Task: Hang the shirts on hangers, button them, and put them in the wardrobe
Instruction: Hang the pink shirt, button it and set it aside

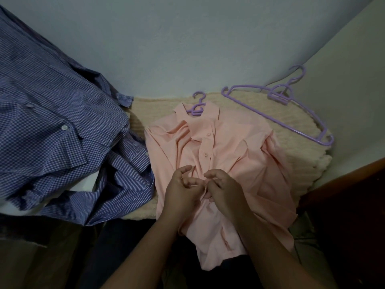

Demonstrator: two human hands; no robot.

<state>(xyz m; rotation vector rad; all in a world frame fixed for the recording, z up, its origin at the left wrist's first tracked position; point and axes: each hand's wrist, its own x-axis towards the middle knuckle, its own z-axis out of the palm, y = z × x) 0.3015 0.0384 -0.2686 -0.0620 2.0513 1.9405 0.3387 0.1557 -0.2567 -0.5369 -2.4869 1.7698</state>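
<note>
- Pink shirt (220, 163) on cream blanket (291, 130), collar pointing away toward wall, hem toward person; purple hanger (197, 107) in collar.
- Left hand (183, 188), right hand (223, 188): fingers curled, pinching placket mid-shirt.

We are in a home, in a plain bedroom corner. Beyond our hands, a ribbed cream knitted blanket (291, 130) covers a soft surface against bare pale-blue painted walls (187, 38). To their left lies a heap of blue checked and striped cotton shirts (52, 122); up to their right lie lilac plastic clothes hangers (277, 113), by dark brown wooden furniture (354, 195).
</note>
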